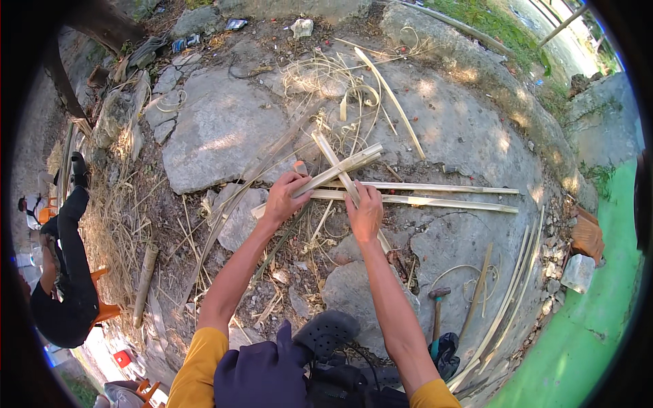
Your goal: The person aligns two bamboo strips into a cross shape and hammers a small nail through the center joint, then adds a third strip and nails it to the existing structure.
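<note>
My left hand (283, 198) is closed around a pale split-bamboo strip (350, 162), which slants up to the right. Closed on a second bamboo strip (326, 147) is my right hand (367, 212); this strip crosses the first to form an X above the ground. Below the crossing, two longer bamboo strips (462, 202) lie side by side, pointing right. A small orange piece (299, 166) shows just beyond my left fingers. Curled bamboo shavings (354, 98) are scattered past the strips.
A hammer (437, 316) lies right of my right forearm, near long thin strips (510, 292). Flat rocks (218, 129) and rubble make uneven ground. A bamboo length (145, 285) lies left. Another person (71, 272) sits at far left. Green-painted ground (578, 347) borders the right.
</note>
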Demonstrator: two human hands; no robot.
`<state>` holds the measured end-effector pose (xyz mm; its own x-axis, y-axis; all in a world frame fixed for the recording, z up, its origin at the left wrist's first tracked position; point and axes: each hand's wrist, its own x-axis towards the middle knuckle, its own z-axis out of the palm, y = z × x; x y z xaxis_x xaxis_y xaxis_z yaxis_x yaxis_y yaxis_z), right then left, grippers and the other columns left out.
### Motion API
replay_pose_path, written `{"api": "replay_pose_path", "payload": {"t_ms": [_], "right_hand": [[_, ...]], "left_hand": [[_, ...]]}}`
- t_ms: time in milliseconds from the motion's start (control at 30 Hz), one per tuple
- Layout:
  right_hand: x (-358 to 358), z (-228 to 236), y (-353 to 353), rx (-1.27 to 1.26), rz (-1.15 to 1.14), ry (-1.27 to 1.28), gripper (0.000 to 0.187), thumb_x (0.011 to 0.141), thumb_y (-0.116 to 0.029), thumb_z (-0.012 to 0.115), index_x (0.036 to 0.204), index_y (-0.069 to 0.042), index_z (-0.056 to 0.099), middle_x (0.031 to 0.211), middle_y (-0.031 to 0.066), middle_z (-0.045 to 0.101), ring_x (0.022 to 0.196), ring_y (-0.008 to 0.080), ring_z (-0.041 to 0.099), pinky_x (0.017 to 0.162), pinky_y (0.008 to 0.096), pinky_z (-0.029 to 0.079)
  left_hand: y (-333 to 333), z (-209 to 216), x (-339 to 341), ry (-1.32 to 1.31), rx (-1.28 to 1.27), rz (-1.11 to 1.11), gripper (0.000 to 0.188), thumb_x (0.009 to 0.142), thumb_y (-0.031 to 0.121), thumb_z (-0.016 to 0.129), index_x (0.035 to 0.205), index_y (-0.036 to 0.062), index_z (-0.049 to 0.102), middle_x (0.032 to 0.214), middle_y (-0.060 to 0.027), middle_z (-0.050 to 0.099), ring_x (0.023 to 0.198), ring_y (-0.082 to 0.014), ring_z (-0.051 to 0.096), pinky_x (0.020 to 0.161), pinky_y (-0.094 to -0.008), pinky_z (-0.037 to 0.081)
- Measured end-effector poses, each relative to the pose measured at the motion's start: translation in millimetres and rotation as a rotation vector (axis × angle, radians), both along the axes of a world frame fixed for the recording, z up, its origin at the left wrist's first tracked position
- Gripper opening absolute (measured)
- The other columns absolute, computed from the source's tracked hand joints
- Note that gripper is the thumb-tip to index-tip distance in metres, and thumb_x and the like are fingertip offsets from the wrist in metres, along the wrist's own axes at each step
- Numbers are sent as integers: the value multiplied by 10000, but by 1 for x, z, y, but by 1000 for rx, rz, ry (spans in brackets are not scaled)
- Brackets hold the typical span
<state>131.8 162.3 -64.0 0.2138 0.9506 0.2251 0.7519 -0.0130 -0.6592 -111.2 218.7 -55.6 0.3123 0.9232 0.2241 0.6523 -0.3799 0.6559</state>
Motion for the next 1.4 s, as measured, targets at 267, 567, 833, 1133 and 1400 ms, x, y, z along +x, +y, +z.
{"api": "replay_pose_path", "payload": {"t_ms": [267, 567, 833, 1133, 1400], "right_hand": [[-1, -22, 2, 21, -10, 137, 391, 900, -111, 838, 1277, -45, 756, 1081, 155, 663, 1041, 364, 635, 940, 492, 526], [3, -24, 1, 9, 0, 177, 387, 910, -108, 824, 1288, -47, 762, 1075, 149, 653, 1040, 354, 623, 937, 489, 523], [-1, -22, 0, 14, -22, 170, 377, 893, -110, 844, 1260, -49, 782, 1049, 141, 618, 1004, 338, 605, 911, 473, 521], [-1, -23, 1, 14, -44, 193, 393, 878, -109, 851, 1262, -53, 786, 1047, 139, 618, 1001, 334, 609, 915, 477, 520], [-1, -26, 0, 42, -35, 171, 388, 882, -109, 845, 1258, -45, 777, 1048, 141, 621, 1012, 344, 613, 907, 483, 518]], "left_hand": [[-2, 0, -1, -27, -68, -27, 406, 857, 215, 868, 1235, 81, 804, 1062, -110, 740, 1000, -323, 716, 904, -431, 580], [6, 14, -2, 33, -115, -42, 396, 869, 185, 860, 1240, 59, 802, 1075, -109, 741, 986, -303, 724, 879, -410, 588], [5, 7, -3, -17, -112, -27, 395, 870, 184, 857, 1241, 58, 802, 1066, -117, 739, 992, -315, 716, 891, -421, 582], [4, 8, 0, -25, -76, -36, 388, 869, 126, 868, 1246, 57, 805, 1064, -129, 753, 970, -312, 738, 880, -409, 595], [4, 6, 1, -51, -101, -17, 403, 861, 109, 872, 1254, 49, 802, 1059, -138, 756, 951, -311, 746, 864, -402, 598]]}}
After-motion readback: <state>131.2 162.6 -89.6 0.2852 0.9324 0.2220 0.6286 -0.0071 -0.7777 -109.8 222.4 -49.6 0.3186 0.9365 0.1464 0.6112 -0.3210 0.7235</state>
